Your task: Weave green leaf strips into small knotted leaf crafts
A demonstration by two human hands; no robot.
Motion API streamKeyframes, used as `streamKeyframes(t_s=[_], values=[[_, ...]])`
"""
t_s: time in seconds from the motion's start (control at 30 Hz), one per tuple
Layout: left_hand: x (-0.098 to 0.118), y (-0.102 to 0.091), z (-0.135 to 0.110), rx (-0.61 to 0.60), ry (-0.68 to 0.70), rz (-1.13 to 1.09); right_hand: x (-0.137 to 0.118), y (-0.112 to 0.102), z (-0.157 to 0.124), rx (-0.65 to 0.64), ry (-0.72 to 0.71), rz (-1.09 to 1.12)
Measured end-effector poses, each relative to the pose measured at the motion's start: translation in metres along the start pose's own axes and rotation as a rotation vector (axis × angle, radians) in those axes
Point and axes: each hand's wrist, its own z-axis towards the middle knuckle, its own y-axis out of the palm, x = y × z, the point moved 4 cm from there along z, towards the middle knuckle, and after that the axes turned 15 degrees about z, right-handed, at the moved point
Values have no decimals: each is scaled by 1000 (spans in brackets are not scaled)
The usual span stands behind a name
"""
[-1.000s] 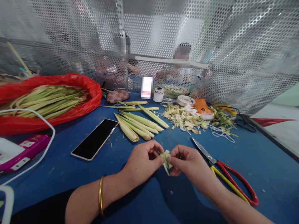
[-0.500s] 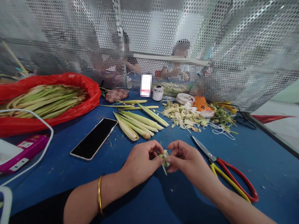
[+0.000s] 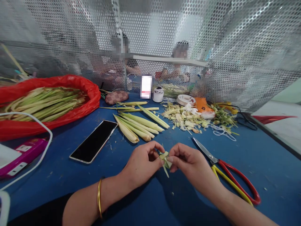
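A small folded piece of pale green leaf (image 3: 166, 158) is pinched between my two hands above the blue table (image 3: 131, 207). My left hand (image 3: 144, 161) grips its left side with thumb and forefinger, and a gold bangle circles that wrist. On the other side, my right hand (image 3: 187, 161) pinches an edge of the same leaf, its fingers curled. A thin strip hangs below the fold. Beyond the hands lie several pale green husk-like leaves (image 3: 141, 124), fanned out. Scissors (image 3: 216, 161) with red and yellow handles rest right of my right hand, blades slightly apart.
A dark-screened phone (image 3: 94, 141) lies at left, near a purple power strip (image 3: 25, 155) with a white cable. Behind them is a red bag (image 3: 92, 103) of long leaves. Trimmed scraps (image 3: 183, 116) and a tape roll (image 3: 185, 99) sit back right. Two people show through the mesh panel (image 3: 150, 34).
My right fingers have shifted slightly on the folded leaf, and a pale flap now shows on its top. Both hands stay in nearly the same place.
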Motion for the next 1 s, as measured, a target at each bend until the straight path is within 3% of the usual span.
streamKeyframes(t_s=[0.13,0.3,0.4,0.53,0.7,0.83,1.0], values=[[0,0,0,-13,9,41,4,0,2,57,7,121],[7,-2,-5,5,51,232,10,6,4,-57,116,121],[9,-1,-8,-11,61,284,11,6,4,-63,102,73],[3,3,-6,-34,1,200,7,1,3,15,-28,-60],[-4,9,-3,-201,-58,-35,-1,-1,2,88,-123,-88],[-4,10,-4,-272,-46,-83,0,1,3,96,-63,20],[1,10,-9,-329,10,98,4,4,1,141,95,186]])
